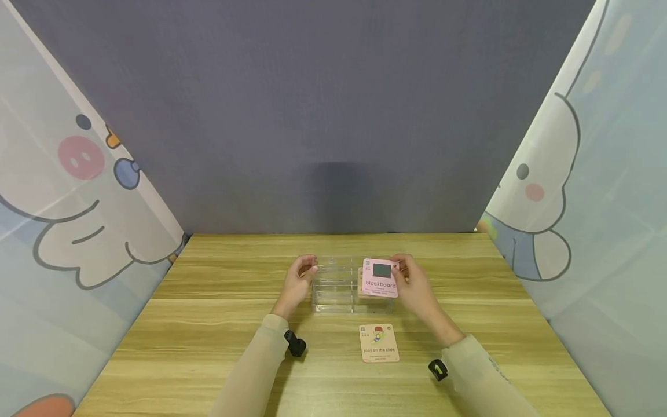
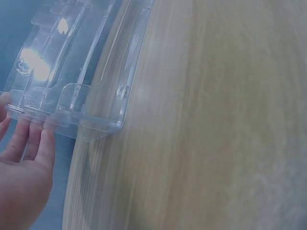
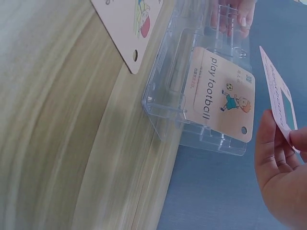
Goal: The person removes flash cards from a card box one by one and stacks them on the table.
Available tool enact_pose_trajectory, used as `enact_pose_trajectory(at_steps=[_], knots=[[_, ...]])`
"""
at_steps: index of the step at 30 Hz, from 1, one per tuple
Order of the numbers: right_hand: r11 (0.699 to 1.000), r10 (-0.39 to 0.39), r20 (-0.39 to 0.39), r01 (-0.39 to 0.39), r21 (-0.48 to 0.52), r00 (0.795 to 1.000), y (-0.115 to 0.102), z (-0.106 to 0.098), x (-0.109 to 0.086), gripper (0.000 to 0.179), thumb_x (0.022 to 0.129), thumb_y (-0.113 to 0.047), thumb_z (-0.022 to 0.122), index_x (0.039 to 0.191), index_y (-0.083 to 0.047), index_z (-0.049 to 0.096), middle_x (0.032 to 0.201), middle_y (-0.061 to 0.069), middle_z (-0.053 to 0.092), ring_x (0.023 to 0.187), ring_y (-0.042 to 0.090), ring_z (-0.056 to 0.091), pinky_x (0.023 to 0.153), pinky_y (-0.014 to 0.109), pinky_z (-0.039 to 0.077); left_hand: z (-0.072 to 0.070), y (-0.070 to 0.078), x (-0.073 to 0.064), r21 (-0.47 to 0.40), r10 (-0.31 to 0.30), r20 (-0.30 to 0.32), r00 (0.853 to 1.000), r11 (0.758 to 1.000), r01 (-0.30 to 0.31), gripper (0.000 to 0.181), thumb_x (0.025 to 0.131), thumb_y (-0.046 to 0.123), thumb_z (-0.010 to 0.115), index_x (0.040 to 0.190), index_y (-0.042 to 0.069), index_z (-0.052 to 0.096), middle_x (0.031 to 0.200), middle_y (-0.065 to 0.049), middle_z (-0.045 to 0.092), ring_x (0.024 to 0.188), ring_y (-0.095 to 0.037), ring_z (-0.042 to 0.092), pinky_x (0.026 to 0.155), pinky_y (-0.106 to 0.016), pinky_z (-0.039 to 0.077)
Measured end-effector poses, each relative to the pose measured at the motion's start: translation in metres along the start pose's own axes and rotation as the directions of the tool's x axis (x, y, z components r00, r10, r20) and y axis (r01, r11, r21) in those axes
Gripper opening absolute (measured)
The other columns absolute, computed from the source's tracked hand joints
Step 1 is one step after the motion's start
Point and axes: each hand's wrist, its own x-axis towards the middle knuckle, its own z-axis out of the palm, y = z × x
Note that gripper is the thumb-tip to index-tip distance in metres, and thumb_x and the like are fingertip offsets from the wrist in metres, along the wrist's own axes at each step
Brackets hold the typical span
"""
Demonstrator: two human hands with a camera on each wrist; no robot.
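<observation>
A: Back wall [image 1: 333,87], one?
B: Plain; grey-violet in the head view, bluer in the wrist views; dark patch [image 1: 341,188] low at centre.
A: Sides?
B: Left sheet [image 1: 21,249], pale blue, printed with a pink-snouted cartoon animal [image 1: 80,157]. Right sheet [image 1: 620,174], also pale blue; white cartoon animal [image 1: 549,185], pink-cheeked.
A: Furniture?
B: Counter [image 1: 208,324], one; yellow-brown, streaked wood grain, straight far edge.
A: Light?
B: Soft; faint shadows on the counter.

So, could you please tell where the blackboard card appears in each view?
Head: the blackboard card is just right of centre, below mid-height, in the right hand.
Left wrist: not in this picture.
Right wrist: near the right edge, seen at a slant, pinched by that hand.
Shared landmark: the clear rack, in all three.
</observation>
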Motion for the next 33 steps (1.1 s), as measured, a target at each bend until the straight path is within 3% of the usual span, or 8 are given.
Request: enact_pose_trajectory(at_steps=[9,21,33], knots=[[0.998,0.035,0.004,-0.035,0.051,0.999,-0.007,-0.002,-0.003,0.026,0.099,0.006,0.057,0.124,0.001,0.057,0.099,0.015,0.057,0.081,0.024,0.058,0.06,0.026,0.053,0.0,0.0,0.001,0.003,-0.011,0.002,1.0,1.0,0.011,0.035,0.102,0.001,0.058,0.135,-0.009,0.052,0.131,-0.027,0.056,0.124,-0.036,0.054,0.103,-0.043,0.046],[0.991,0.069,0.041,-0.073,0.109,0.997,-0.011,-0.004,-0.007,0.027,0.099,0.007,0.057,0.125,0.002,0.057,0.098,0.017,0.056,0.071,0.022,0.056,0.047,0.026,0.049,-0.001,-0.002,0.002,0.002,0.006,0.009,1.0,1.0,-0.006,0.034,0.103,0.001,0.057,0.135,-0.009,0.052,0.132,-0.03,0.055,0.123,-0.037,0.054,0.103,-0.046,0.045],[0.986,0.093,0.074,-0.102,0.133,0.993,-0.018,-0.007,-0.011,0.027,0.099,0.007,0.056,0.126,0.002,0.056,0.098,0.017,0.056,0.067,0.02,0.058,0.053,0.045,0.056,-0.002,-0.003,0.002,0.006,0.015,0.001,1.0,1.0,-0.015,0.033,0.102,0.001,0.059,0.133,-0.009,0.053,0.129,-0.03,0.056,0.12,-0.036,0.055,0.098,-0.034,0.048]])
